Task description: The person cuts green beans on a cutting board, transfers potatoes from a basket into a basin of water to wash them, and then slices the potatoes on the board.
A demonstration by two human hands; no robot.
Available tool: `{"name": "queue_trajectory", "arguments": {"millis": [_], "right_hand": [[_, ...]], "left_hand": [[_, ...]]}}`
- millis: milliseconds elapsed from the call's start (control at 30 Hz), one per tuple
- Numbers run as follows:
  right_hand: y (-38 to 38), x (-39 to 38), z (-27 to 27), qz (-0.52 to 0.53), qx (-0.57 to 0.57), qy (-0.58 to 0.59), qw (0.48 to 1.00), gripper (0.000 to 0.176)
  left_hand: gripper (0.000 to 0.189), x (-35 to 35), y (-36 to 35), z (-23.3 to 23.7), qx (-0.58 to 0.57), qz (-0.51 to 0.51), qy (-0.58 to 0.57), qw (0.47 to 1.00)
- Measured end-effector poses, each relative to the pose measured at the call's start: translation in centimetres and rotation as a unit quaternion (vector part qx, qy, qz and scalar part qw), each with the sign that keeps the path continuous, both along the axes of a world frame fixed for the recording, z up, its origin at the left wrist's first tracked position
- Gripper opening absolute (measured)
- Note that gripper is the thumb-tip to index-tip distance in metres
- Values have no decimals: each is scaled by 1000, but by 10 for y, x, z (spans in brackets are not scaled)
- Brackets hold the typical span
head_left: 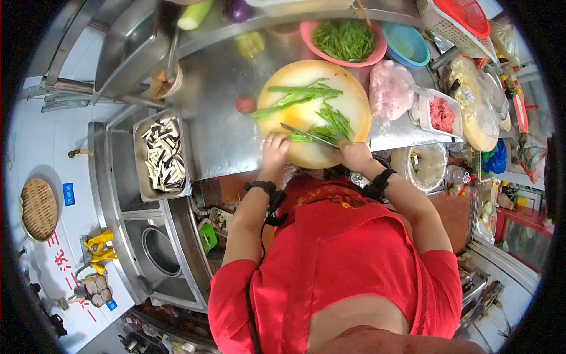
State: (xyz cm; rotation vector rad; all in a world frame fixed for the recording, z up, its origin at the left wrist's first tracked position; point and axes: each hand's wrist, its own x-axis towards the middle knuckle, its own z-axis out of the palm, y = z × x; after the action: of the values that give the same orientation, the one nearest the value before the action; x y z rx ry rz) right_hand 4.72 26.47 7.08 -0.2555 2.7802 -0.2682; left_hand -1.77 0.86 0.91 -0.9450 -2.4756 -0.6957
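Note:
A round cutting board [312, 74] lies on the steel counter. My right hand [355, 157] grips the handle of a kitchen knife [311, 137], whose blade slants up and left across the board. To the left of the blade, my left hand [275, 153] is closed with curled fingers on the near ends of some green beans [300, 138]. A pile of thin green slices [334, 123] lies just beyond the knife. Farther back on the board rest several long whole green beans [289, 101], some reaching past its left edge.
Behind the board stands a pink bowl [306, 40] of green slices beside blue bowls [407, 44]. Bagged pink meat [391, 88] and a tray of minced meat [441, 115] sit right. A metal pan [141, 177] of eggplant strips stands left. A small red object [244, 105] lies nearby.

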Motion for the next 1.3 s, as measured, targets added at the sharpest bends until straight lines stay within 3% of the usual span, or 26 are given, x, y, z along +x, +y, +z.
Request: {"name": "queue_trajectory", "arguments": {"millis": [200,500,600,733,800,1000,1133,1300], "right_hand": [[8,-2,26,14,-1,31,999,30],[8,-6,-8,-3,-5,13,1000,33],[6,1,33,-9,-16,8,1000,32],[-3,2,7,-20,-30,15,999,30],[-8,-6,-4,-1,29,-2,1000,30],[0,-2,32,-20,-32,2,999,31],[-11,-4,-2,-8,-31,0,999,32],[-8,-8,4,-13,-14,-5,1000,35]], "left_hand": [[20,-1,8,-3,-16,-22,3,1000],[18,-1,11,1,9,-10,13,1000],[18,3,12,5,11,-12,-7,1000],[18,4,13,2,28,-9,8,1000],[17,-2,14,2,30,-13,11,999],[19,5,13,7,25,-18,-15,999],[18,4,13,2,23,-16,0,1000],[18,2,10,6,24,-14,0,1000]]}}
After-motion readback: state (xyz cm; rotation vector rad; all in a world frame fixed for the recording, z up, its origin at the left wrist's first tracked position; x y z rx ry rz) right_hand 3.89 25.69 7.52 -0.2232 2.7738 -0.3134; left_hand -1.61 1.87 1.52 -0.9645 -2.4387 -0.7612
